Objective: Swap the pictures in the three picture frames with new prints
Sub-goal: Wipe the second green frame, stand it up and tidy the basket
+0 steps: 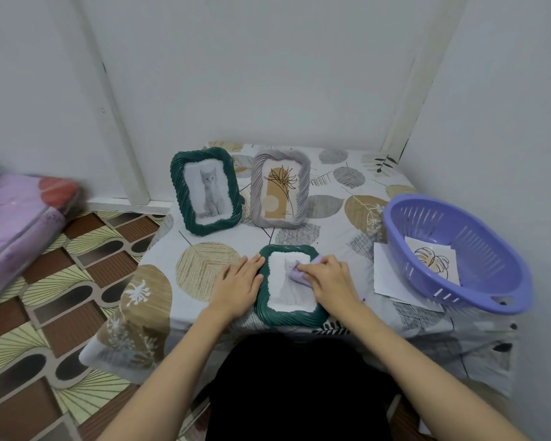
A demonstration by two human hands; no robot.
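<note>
Flat on the near table edge lies a green frame (289,315) holding a pale cat print. Left hand (237,283), fingers straight and together, presses its left rim. Right hand (326,281) pinches a lilac cloth (295,275) against the glass. Right, a purple basket (452,249) holds a leaf print (434,261). Farther back stand a green cat frame (206,190) and a grey frame (280,187).

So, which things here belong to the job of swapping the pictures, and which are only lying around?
Belong to the job:
- flat green frame, left hand beside it, right hand wiping it with a purple cloth
- standing green frame
- grey frame
- leaf print in the purple basket
- loose sheets

Lying around:
- pink mattress
</note>
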